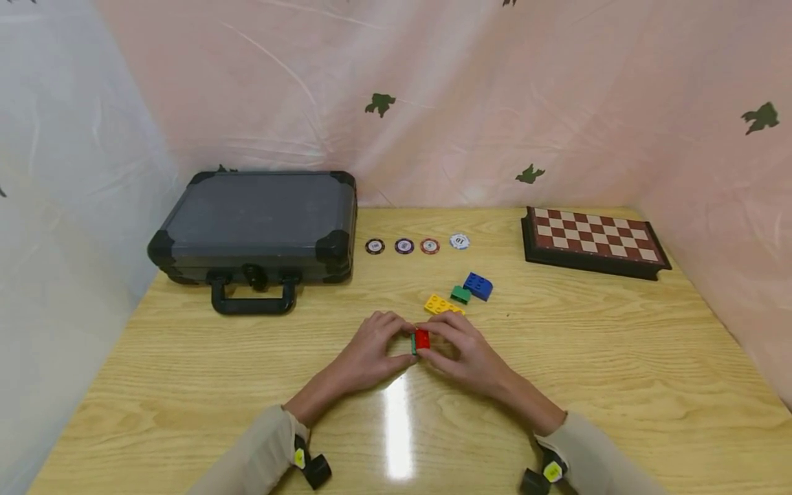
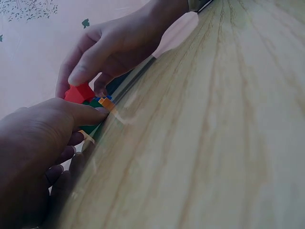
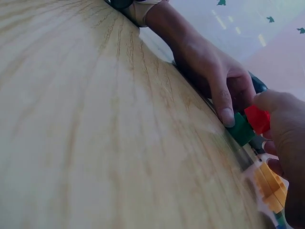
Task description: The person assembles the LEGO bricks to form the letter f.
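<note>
Red brick [image 1: 423, 338] joined to green brick [image 3: 240, 129] (side by side).

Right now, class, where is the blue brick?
In the head view, the blue brick sits right of centre, touching the green brick, below the white chip.

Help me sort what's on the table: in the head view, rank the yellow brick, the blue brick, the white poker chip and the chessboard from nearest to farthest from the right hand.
1. Yellow brick, just beyond the right hand.
2. Blue brick, farther back, slightly right.
3. White poker chip, right end of the chip row.
4. Chessboard, far right corner of the table.
</note>
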{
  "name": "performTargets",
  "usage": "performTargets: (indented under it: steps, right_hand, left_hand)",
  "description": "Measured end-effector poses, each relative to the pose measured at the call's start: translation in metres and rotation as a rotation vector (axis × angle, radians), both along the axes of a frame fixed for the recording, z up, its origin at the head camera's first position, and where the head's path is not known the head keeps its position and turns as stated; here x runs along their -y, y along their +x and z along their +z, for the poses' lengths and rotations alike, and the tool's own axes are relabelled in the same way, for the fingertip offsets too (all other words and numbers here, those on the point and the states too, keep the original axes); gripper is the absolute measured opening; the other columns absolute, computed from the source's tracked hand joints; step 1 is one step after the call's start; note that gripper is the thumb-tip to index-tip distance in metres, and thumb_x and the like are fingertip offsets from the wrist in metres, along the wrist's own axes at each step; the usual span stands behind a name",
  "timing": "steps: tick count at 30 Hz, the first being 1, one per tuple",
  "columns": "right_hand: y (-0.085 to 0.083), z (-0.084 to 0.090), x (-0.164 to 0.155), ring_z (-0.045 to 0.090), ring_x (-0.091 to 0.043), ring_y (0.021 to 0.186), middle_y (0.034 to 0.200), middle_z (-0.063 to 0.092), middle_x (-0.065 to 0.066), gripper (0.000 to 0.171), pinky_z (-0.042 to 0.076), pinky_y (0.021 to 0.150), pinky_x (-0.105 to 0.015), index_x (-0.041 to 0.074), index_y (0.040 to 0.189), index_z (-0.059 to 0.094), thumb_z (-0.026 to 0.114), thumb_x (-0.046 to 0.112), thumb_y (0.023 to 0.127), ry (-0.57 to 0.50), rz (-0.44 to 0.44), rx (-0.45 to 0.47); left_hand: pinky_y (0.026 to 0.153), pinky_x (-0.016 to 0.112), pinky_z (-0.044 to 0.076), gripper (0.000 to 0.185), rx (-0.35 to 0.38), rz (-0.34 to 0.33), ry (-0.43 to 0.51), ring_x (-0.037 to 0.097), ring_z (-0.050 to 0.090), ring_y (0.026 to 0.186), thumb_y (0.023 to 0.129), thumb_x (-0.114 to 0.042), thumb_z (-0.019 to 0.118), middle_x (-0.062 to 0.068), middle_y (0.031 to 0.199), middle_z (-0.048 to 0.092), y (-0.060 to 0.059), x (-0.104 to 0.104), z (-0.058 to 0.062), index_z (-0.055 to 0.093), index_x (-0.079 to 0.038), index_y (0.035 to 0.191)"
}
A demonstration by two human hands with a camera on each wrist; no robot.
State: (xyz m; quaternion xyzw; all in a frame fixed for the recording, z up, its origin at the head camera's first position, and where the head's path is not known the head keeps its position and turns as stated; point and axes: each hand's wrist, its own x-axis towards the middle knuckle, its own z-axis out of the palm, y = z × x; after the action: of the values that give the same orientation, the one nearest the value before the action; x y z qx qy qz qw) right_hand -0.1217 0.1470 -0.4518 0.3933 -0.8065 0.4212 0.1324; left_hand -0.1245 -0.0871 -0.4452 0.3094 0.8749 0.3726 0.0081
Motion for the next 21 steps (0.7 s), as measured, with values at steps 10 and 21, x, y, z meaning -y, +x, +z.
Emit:
performTargets:
  steps: [10, 21]
  right_hand:
    - [0.0032, 0.0036, 0.0023, 0.059, -0.022, 0.113, 0.122, 0.063, -0.005, 0.038, 0.049, 0.097, -0.036, 0.003, 0.127, 0.069, 0.078, 0.004, 0.090, 0.003, -0.007, 0.070]
    - [0.0012, 0.0023, 0.0035, 0.059, -0.021, 0.112, 0.121, 0.065, -0.002, 0.036, 0.047, 0.100, -0.034, 0.008, 0.123, 0.068, 0.079, 0.003, 0.090, -0.023, 0.008, 0.082]
  left_hand:
    - [0.099, 0.047, 0.042, 0.040, -0.009, 0.002, -0.014, 0.023, 0.055, 0.109, 0.087, -0.022, 0.084, 0.004, 0.115, 0.066, 0.0001, 0.0009, -0.0010, 0.069, -0.005, 0.121]
    - [0.100, 0.048, 0.042, 0.042, -0.007, -0.005, -0.011, 0.024, 0.055, 0.111, 0.087, -0.021, 0.083, 0.004, 0.116, 0.066, -0.0002, 0.0006, -0.0009, 0.069, -0.005, 0.123]
